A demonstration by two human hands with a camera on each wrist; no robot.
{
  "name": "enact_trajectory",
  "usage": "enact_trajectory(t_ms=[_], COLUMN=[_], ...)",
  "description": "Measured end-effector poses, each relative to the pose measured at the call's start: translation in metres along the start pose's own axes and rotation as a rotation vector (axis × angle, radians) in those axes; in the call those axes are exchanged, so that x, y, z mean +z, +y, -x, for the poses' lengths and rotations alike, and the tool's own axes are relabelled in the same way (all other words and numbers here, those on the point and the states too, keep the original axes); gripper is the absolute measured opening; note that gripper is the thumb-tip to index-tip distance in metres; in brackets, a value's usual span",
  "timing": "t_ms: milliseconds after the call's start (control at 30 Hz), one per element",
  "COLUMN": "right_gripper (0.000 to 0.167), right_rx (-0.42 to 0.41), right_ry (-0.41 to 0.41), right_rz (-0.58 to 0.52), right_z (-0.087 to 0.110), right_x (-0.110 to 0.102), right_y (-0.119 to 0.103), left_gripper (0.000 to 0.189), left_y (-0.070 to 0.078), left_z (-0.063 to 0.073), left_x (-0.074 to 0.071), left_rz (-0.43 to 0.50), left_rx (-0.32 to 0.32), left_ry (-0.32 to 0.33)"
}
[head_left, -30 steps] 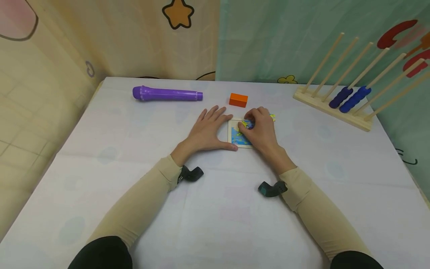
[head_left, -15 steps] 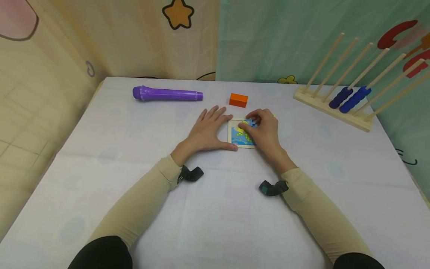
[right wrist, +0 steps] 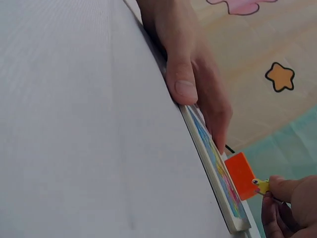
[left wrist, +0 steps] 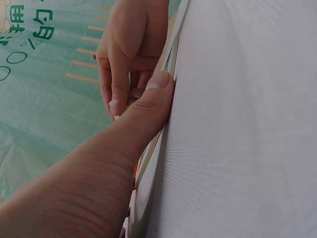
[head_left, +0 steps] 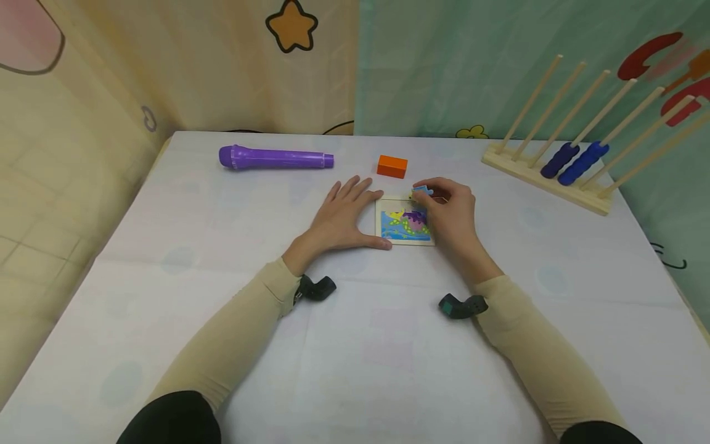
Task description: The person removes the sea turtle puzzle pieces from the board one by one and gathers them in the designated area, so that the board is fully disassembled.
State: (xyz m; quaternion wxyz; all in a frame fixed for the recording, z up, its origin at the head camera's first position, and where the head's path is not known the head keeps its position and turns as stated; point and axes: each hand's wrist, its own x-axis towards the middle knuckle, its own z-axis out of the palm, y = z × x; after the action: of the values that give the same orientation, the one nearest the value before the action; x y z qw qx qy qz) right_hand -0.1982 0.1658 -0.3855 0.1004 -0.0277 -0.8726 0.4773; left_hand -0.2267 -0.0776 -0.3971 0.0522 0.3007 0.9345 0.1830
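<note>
A small framed jigsaw puzzle (head_left: 394,203) with a blue, yellow, pink and purple picture lies flat on the table. My left hand (head_left: 346,219) spreads its fingers along the puzzle's left side, the thumb pressing at the lower left corner. Between thumb and fingers, my right hand (head_left: 455,213) pinches a blue and yellow puzzle piece (head_left: 423,189) over the frame's upper right corner. In the right wrist view, the puzzle piece (right wrist: 262,186) shows an eye printed on yellow and stands apart from the frame (right wrist: 210,173). The right hand covers the frame's right edge in the head view.
An orange block (head_left: 392,166) sits just beyond the puzzle. Farther left lies a purple toy microphone (head_left: 277,159). A wooden bead rack (head_left: 546,180) with upright pegs and dark blue beads stands at the back right. Printed curtains hang behind the white-covered table (head_left: 344,357).
My right hand has moved right and away from the picture, bringing the puzzle piece off the frame's upper part. More of the picture now shows. The left hand has stayed put.
</note>
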Motion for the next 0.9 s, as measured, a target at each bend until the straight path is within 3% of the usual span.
enact_trajectory(t_ms=[200, 433, 567, 900], right_gripper=[0.024, 0.028, 0.029, 0.024], right_rx=[0.029, 0.065, 0.086, -0.005], right_ry=[0.028, 0.178, 0.229, 0.33], right_rz=[0.002, 0.041, 0.053, 0.163], right_z=[-0.002, -0.006, -0.009, -0.014], right_x=[-0.027, -0.053, -0.056, -0.051], right_y=[0.012, 0.034, 0.043, 0.053], left_gripper=[0.113, 0.113, 0.114, 0.114], left_y=[0.0, -0.001, -0.002, -0.001], left_z=[0.0, -0.001, 0.0, -0.001], left_x=[0.001, 0.001, 0.001, 0.001], left_rz=[0.0, 0.005, 0.007, 0.004], left_rx=[-0.004, -0.001, -0.003, -0.001], left_ry=[-0.008, -0.014, -0.016, -0.017])
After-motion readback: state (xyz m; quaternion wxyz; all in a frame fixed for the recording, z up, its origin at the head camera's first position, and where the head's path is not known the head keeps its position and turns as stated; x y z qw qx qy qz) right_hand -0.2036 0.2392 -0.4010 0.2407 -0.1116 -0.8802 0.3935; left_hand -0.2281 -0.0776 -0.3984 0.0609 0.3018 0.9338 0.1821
